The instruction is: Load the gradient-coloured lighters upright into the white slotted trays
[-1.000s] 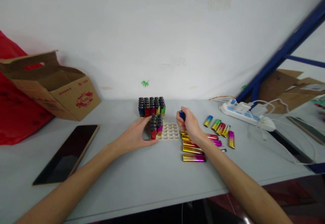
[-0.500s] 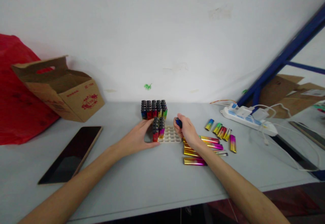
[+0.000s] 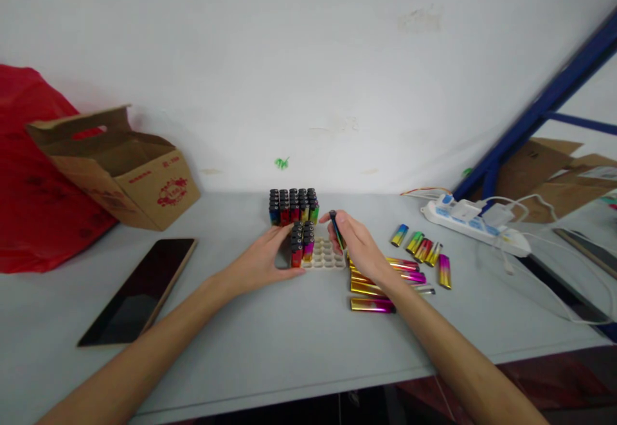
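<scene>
A white tray with rows of round-edged slots lies on the table. Several lighters with black tops stand upright in its left columns. My left hand curves around the tray's left end, thumb along the near edge and fingers behind the lighters, holding it in place. Above the tray's right part, my right hand pinches one lighter, slightly tilted with its black top up. To the right of the tray and partly beneath my right forearm lie several gold, red and purple lighters.
Behind the tray stands a block of upright lighters. Farther right lie short colourful lighters and a white power strip with cables. A dark tablet, a cardboard box and a red bag are on the left.
My right hand has turned the lighter more upright, so its black top and coloured body now show above the tray. My left hand stays at the tray's left end.
</scene>
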### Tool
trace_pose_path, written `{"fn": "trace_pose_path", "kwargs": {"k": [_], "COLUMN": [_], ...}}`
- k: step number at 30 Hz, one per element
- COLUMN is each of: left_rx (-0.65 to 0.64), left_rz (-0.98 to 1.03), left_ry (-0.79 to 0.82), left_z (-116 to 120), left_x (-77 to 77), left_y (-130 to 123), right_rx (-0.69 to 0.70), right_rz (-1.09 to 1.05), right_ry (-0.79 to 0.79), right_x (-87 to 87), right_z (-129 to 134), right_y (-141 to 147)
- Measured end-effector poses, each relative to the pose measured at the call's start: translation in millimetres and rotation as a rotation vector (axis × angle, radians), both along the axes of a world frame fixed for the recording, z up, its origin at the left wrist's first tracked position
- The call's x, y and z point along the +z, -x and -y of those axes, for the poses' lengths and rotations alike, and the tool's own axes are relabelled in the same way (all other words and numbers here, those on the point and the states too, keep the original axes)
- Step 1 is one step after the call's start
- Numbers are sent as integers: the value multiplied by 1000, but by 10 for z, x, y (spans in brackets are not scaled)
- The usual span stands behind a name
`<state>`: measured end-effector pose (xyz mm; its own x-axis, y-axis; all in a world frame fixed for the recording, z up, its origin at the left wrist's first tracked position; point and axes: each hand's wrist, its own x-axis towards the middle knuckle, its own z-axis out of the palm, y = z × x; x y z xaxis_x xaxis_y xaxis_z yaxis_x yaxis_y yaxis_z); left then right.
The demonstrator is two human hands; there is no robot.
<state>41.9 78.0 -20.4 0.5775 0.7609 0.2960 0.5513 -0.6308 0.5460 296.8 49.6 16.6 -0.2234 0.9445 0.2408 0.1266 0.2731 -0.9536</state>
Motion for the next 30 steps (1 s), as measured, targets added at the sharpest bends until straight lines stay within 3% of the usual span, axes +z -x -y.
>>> {"fn": "trace_pose_path", "kwargs": {"k": [5,7,13,25,30], "left_rx": [0,2,7,3,15], "left_rz": [-4,-12,-5,-3,-47], "left_ry": [2,8,-1,-14,-24], "left_z": [4,4,-3,-18,-53], "left_x": [4,5,-14,-41,-68], "left_y": [-6,-7,1,16,63], "right_rx": [-61,-35,53,142,167], "right_rz": [340,436,496,569,537], "right_ry": [-462,-571,-535,-750,-684], "right_x": [62,67,7,-65,-98], "right_z": [42,54,71,43,38], "right_y": [-43,-50,-59,-55,-47]}}
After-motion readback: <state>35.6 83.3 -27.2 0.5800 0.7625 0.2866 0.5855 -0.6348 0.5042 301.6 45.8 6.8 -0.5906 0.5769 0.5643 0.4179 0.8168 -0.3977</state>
